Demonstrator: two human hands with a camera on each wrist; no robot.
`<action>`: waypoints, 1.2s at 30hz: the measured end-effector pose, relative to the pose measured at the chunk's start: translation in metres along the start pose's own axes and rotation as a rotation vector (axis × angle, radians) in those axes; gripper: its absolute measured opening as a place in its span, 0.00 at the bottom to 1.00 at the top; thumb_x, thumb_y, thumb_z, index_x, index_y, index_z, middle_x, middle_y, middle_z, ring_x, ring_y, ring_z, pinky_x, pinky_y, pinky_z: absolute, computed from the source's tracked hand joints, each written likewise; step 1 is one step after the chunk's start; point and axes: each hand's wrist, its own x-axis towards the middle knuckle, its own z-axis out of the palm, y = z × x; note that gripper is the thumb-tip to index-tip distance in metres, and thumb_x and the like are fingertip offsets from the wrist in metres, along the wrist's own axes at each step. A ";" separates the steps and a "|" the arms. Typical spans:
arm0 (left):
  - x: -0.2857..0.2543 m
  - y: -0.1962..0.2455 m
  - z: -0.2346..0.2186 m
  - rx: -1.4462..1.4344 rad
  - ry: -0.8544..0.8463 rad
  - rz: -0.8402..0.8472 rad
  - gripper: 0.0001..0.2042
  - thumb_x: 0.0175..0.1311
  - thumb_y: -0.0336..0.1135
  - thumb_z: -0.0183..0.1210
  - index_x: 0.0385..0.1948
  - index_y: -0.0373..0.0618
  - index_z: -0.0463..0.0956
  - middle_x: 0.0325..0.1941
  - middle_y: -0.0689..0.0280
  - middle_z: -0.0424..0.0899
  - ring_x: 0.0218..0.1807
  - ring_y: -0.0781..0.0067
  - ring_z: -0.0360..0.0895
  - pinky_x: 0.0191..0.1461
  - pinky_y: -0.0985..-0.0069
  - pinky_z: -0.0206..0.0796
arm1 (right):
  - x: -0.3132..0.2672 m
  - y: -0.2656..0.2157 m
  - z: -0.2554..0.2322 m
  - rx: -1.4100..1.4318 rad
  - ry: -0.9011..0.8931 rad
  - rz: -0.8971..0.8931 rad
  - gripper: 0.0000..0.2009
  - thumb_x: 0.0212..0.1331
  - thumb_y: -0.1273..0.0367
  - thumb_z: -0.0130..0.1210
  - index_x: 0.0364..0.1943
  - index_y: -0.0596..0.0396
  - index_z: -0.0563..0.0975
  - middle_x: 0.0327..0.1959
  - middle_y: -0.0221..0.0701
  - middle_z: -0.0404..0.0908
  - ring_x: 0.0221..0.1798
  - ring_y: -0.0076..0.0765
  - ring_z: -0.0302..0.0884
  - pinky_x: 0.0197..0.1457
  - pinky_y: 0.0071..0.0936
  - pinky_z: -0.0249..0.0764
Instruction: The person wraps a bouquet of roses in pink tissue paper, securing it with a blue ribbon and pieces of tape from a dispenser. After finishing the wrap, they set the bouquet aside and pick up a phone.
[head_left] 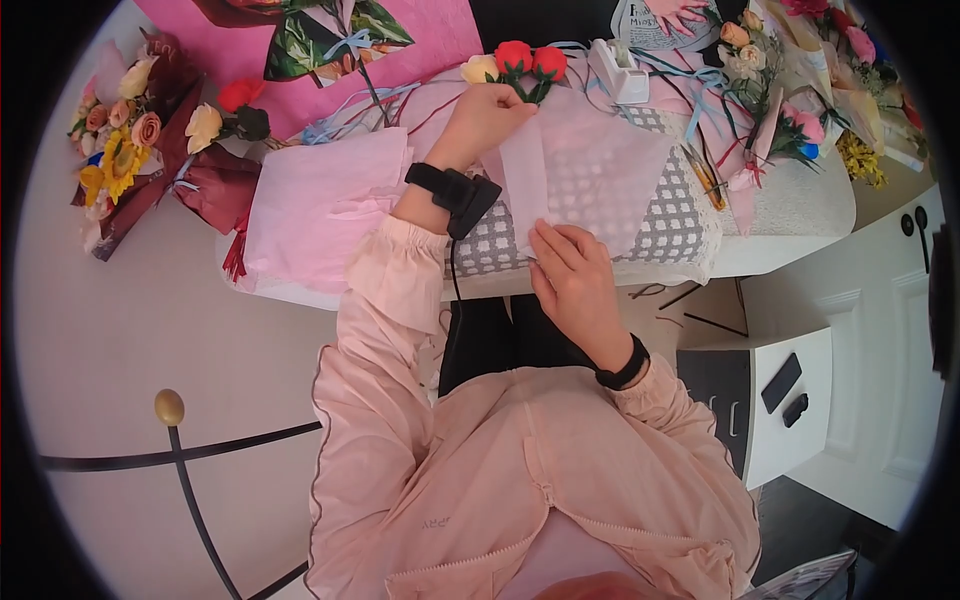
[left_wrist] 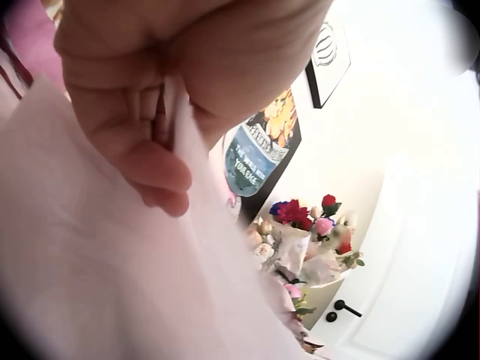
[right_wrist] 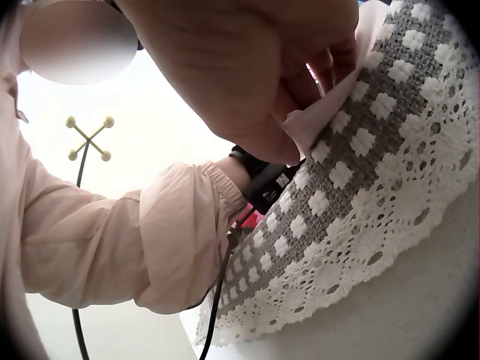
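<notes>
A translucent pink paper sheet point(head_left: 600, 190) with a folded strip along its left edge lies over the grey-and-white checked cloth point(head_left: 480, 245). At the top of that strip the left hand point(head_left: 490, 118) pinches the paper; in the left wrist view, the left hand point(left_wrist: 191, 67) has its fingers curled round the paper point(left_wrist: 97, 255). Near the strip's lower end is the right hand point(head_left: 578, 290). In the right wrist view, the right hand point(right_wrist: 255, 67) pinches the paper corner point(right_wrist: 319, 124) between thumb and fingers. Red roses point(head_left: 513, 57) lie just beyond the left hand.
Stacked pink paper point(head_left: 310, 215) lies at the left, with bouquets point(head_left: 125, 150) beyond. A white tape dispenser point(head_left: 622, 75) stands at the back. Scissors point(head_left: 710, 185) and more flowers point(head_left: 795, 125) are at the right. Blue and red ribbons run behind the sheet.
</notes>
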 end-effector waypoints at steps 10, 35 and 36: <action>-0.027 0.019 -0.013 0.024 0.153 0.099 0.16 0.53 0.35 0.68 0.40 0.38 0.75 0.23 0.65 0.80 0.25 0.78 0.75 0.30 0.78 0.66 | 0.000 0.000 0.000 -0.015 -0.009 -0.016 0.19 0.48 0.74 0.60 0.48 0.62 0.78 0.53 0.35 0.78 0.53 0.40 0.72 0.51 0.37 0.68; -0.183 0.022 0.044 0.324 0.155 0.481 0.13 0.53 0.22 0.60 0.42 0.36 0.79 0.48 0.57 0.80 0.49 0.53 0.77 0.52 0.64 0.70 | 0.002 -0.003 -0.005 0.101 0.005 0.069 0.28 0.46 0.77 0.59 0.58 0.61 0.68 0.39 0.40 0.79 0.49 0.43 0.75 0.46 0.39 0.67; -0.182 0.020 0.043 0.360 0.168 0.490 0.13 0.53 0.22 0.61 0.42 0.37 0.79 0.48 0.57 0.80 0.49 0.53 0.77 0.52 0.64 0.71 | 0.003 -0.003 -0.004 0.097 0.007 0.072 0.28 0.46 0.77 0.59 0.58 0.61 0.68 0.39 0.40 0.79 0.49 0.43 0.75 0.46 0.38 0.67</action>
